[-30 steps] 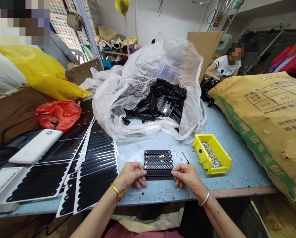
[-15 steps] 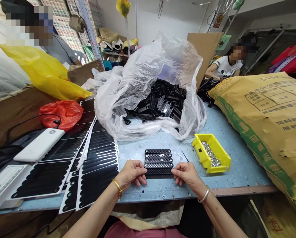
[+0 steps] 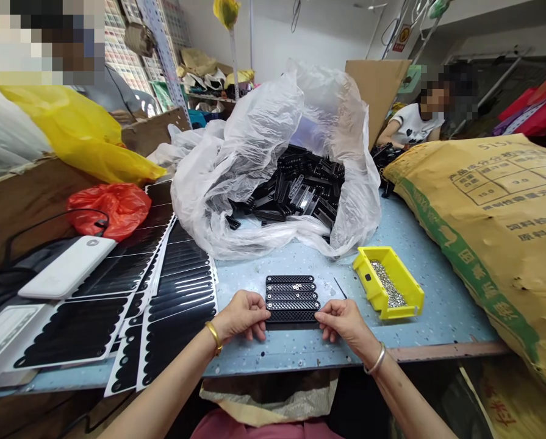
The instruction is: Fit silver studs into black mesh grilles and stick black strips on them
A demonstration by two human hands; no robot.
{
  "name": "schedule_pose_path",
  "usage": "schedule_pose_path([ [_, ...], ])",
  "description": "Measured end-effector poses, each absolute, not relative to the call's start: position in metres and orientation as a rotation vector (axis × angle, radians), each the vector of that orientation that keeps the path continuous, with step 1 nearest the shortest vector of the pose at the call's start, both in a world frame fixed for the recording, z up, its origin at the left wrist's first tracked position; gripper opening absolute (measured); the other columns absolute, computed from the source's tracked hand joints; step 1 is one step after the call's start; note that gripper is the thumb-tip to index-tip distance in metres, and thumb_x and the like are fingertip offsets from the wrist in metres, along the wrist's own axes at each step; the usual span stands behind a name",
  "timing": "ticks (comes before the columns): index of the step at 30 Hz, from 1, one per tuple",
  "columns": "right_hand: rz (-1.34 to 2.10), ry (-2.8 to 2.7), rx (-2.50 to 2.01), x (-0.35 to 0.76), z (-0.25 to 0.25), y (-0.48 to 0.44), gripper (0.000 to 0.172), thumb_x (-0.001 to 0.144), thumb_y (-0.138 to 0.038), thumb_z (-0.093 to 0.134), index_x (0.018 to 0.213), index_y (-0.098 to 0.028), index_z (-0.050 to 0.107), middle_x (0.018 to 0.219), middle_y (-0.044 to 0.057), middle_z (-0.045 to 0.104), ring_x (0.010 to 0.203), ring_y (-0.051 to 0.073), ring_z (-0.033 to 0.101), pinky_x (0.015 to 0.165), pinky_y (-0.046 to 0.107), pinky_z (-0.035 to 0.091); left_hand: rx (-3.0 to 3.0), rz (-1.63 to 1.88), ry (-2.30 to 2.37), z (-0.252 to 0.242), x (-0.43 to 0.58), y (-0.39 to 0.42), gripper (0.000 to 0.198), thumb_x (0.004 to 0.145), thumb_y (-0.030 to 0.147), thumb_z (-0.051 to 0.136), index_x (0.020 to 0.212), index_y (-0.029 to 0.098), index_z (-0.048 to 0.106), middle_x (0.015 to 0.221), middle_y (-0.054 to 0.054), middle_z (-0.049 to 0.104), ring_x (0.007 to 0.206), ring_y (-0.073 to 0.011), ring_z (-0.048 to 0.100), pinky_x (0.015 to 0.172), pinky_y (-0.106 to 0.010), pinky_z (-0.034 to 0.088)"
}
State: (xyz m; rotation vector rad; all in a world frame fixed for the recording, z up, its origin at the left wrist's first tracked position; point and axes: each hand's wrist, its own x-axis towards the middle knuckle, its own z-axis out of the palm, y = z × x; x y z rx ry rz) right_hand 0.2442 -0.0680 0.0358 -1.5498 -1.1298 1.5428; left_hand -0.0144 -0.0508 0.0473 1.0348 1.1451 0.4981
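Left hand (image 3: pixel 240 317), right hand (image 3: pixel 346 323) pinch opposite ends of black slotted strips (image 3: pixel 293 299), lying side by side on blue table (image 3: pixel 300 360); fingers curled, seemingly keeping row aligned. Yellow bin (image 3: pixel 387 283) at 3 o'clock; plastic bag (image 3: pixel 263 183) at 12.

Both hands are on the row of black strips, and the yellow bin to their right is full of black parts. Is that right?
No: the yellow bin holds silver metal pieces, not black parts, as the head view shows. The rest stands: the left hand and right hand are on the black strips, with the bin to their right.
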Motion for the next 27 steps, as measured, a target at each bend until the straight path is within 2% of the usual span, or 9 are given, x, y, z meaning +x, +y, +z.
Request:
schedule_pose_path([
  [3, 1.448, -1.196, -1.652, 0.249, 0.037, -0.066, 0.036, 0.059, -0.048, 0.073, 0.056, -0.015, 0.059, 0.045, 0.0, 0.059, 0.033, 0.013, 0.055, 0.029, 0.02, 0.035, 1.137, 0.497, 1.242, 0.051, -0.019, -0.052, 0.031, 0.071, 0.045, 0.063, 0.069, 0.016, 0.053, 0.052, -0.002, 0.064, 0.047, -0.02, 0.067, 0.033, -0.019, 0.036],
  [6, 1.084, -1.41, -1.733, 0.25, 0.046, -0.056, 0.028, 0.07, -0.038, 0.066, 0.054, -0.016, 0.06, 0.046, 0.0, 0.058, 0.036, 0.013, 0.053, 0.036, 0.023, 0.037, 1.506, 0.558, 1.514, 0.061, -0.016, -0.043, 0.027, 0.079, 0.039, 0.054, 0.065, 0.016, 0.056, 0.054, -0.003, 0.064, 0.05, -0.0194, 0.066, 0.043, -0.024, 0.042],
  [9, 0.688, -1.763, -1.714, 0.239, 0.057, -0.039, 0.01, 0.073, -0.02, 0.064, 0.066, -0.016, 0.071, 0.063, 0.004, 0.068, 0.058, 0.017, 0.062, 0.057, 0.026, 0.046, 2.059, 0.473, 1.618, 0.073, 0.004, -0.027, 0.022, 0.085, 0.026, 0.048, 0.08, 0.017, 0.067, 0.077, -0.007, 0.072, 0.076, -0.0202, 0.069, 0.069, -0.028, 0.049],
  [11, 0.54, -2.036, -1.684, 0.227, 0.063, -0.027, 0.013, 0.075, -0.013, 0.063, 0.079, -0.016, 0.074, 0.076, 0.007, 0.07, 0.071, 0.018, 0.064, 0.067, 0.027, 0.046, 2.259, 0.322, 1.552, 0.077, 0.023, -0.017, 0.025, 0.086, 0.022, 0.046, 0.092, 0.021, 0.07, 0.092, -0.007, 0.074, 0.09, -0.0211, 0.068, 0.079, -0.03, 0.047],
  [14, 0.435, -2.395, -1.619, 0.212, 0.064, -0.012, 0.02, 0.083, -0.013, 0.056, 0.089, -0.017, 0.075, 0.081, 0.008, 0.067, 0.077, 0.018, 0.063, 0.07, 0.026, 0.044, 2.313, 0.194, 1.523, 0.077, 0.047, -0.008, 0.025, 0.084, 0.023, 0.048, 0.087, 0.021, 0.073, 0.089, -0.01, 0.074, 0.09, -0.0256, 0.068, 0.078, -0.033, 0.048],
  [17, 0.415, -2.567, -1.541, 0.206, 0.062, -0.001, 0.023, 0.085, -0.012, 0.052, 0.09, -0.017, 0.074, 0.082, 0.007, 0.064, 0.078, 0.016, 0.061, 0.068, 0.024, 0.042, 2.315, 0.121, 1.535, 0.073, 0.055, -0.004, 0.027, 0.083, 0.022, 0.047, 0.084, 0.021, 0.074, 0.086, -0.011, 0.075, 0.086, -0.0267, 0.069, 0.074, -0.034, 0.048],
  [24, 0.448, -2.795, -1.363, 0.206, 0.063, 0.015, 0.017, 0.081, -0.01, 0.055, 0.074, -0.012, 0.071, 0.076, 0.007, 0.062, 0.068, 0.015, 0.056, 0.06, 0.023, 0.039, 2.307, 0.077, 1.516, 0.063, 0.052, -0.001, 0.03, 0.084, 0.023, 0.044, 0.087, 0.021, 0.074, 0.09, -0.01, 0.075, 0.088, -0.0255, 0.069, 0.072, -0.031, 0.046],
  [27, 0.404, -2.845, -1.283, 0.206, 0.063, 0.011, 0.015, 0.075, -0.004, 0.055, 0.076, -0.01, 0.068, 0.079, 0.01, 0.062, 0.069, 0.017, 0.055, 0.06, 0.025, 0.038, 2.312, 0.079, 1.505, 0.063, 0.052, 0.0, 0.03, 0.084, 0.023, 0.044, 0.085, 0.021, 0.074, 0.089, -0.01, 0.075, 0.088, -0.0249, 0.069, 0.071, -0.03, 0.045],
])
